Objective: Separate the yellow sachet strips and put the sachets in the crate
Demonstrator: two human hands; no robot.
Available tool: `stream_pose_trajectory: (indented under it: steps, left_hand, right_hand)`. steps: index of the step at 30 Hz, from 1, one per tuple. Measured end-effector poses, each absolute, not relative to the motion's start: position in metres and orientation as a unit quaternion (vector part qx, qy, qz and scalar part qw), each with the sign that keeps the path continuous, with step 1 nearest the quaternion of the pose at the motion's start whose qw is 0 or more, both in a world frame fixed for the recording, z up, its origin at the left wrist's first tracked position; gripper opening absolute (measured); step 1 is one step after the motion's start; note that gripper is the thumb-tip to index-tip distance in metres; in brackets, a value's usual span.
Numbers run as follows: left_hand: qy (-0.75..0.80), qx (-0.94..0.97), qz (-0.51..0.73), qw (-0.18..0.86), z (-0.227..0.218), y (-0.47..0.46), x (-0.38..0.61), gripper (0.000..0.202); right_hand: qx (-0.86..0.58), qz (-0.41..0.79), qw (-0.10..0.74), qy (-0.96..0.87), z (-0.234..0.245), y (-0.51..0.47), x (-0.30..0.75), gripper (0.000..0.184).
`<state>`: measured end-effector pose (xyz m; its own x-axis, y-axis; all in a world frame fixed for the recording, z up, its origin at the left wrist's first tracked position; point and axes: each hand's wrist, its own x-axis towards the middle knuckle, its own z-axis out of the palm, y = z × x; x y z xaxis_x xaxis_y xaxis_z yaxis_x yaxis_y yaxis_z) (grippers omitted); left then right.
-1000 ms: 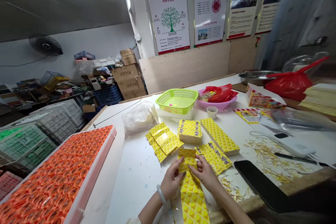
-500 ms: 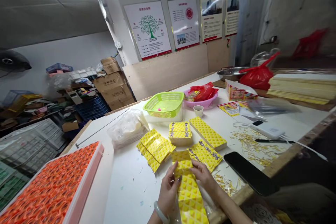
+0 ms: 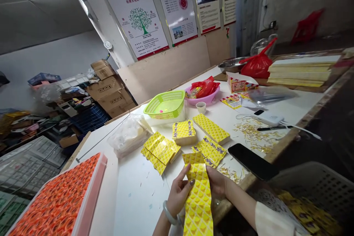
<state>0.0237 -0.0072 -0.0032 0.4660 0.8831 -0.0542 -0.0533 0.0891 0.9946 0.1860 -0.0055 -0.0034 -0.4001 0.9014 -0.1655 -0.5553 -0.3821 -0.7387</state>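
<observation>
A long yellow patterned paper strip [image 3: 198,201] is held upright between my hands, folded over near its top end. My left hand [image 3: 178,193], with a pale bangle at its wrist, pinches the strip's left edge, thumb in front. At the right edge my right hand [image 3: 217,182] grips it, its fingertips partly hidden behind the paper. Just beyond lie a fanned pile of folded yellow pieces [image 3: 160,150], a neat stack of yellow cards [image 3: 184,131], more yellow pieces with purple print [image 3: 211,151] and a long yellow block of strips [image 3: 211,127].
An orange-filled tray [image 3: 61,195] stands at left, a plastic bag [image 3: 128,134] behind it. Further back are a green basket [image 3: 166,105], a pink basin [image 3: 203,97] and a paper cup [image 3: 201,107]. A black phone [image 3: 253,160] lies at the table edge, near paper scraps [image 3: 256,134].
The view has tilted and shifted to the right. My right hand has slid from the front of the strip to its right edge, partly behind it. My left hand keeps its hold.
</observation>
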Motion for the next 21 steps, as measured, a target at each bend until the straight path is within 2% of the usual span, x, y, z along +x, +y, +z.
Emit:
stream_pose_trajectory:
  steps: [6, 11, 21]
  left_hand:
    - [0.361, 0.548, 0.379, 0.652, -0.002, -0.001, 0.021, 0.086]
    - [0.378, 0.56, 0.412, 0.611, -0.007, 0.0, 0.017, 0.078]
    - [0.354, 0.551, 0.379, 0.653, -0.011, -0.004, 0.02, 0.082]
  right_hand:
    - [-0.275, 0.771, 0.487, -0.304, -0.003, -0.001, 0.185, 0.044]
    - [-0.298, 0.705, 0.552, -0.331, 0.005, -0.001, 0.181, 0.052]
    - [-0.308, 0.71, 0.507, -0.38, -0.007, -0.004, 0.182, 0.044]
